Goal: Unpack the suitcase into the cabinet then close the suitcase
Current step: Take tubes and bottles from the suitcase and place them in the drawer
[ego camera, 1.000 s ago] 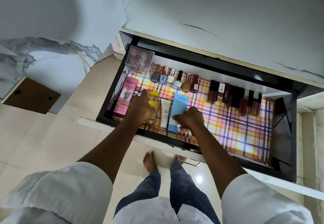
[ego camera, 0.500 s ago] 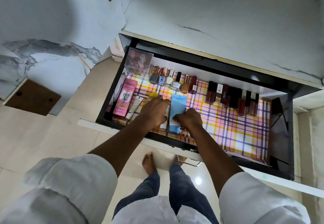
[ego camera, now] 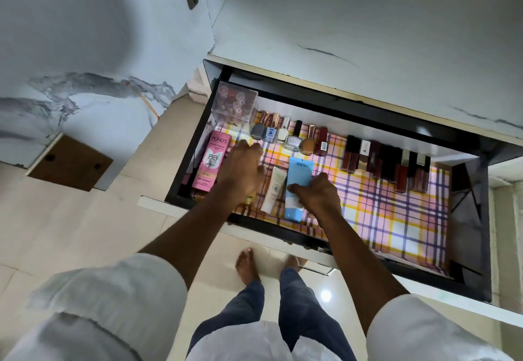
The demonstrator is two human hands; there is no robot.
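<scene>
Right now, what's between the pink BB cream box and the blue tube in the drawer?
Head view: the left hand and the slim white tube lie between the pink BB cream box and the blue tube.

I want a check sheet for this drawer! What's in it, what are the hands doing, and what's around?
Surface: drawer, lined with checked paper.
Job's things: blue tube, white tube, pink BB cream box, nail polish bottles, dark lip gloss tubes, clear box.
Clutter: nothing seen.
Hands: left hand blurred, over the drawer's left part; right hand grips the blue tube.
Cables: nothing seen.
Surroundings: marble-look cabinet top, tiled floor.
</scene>
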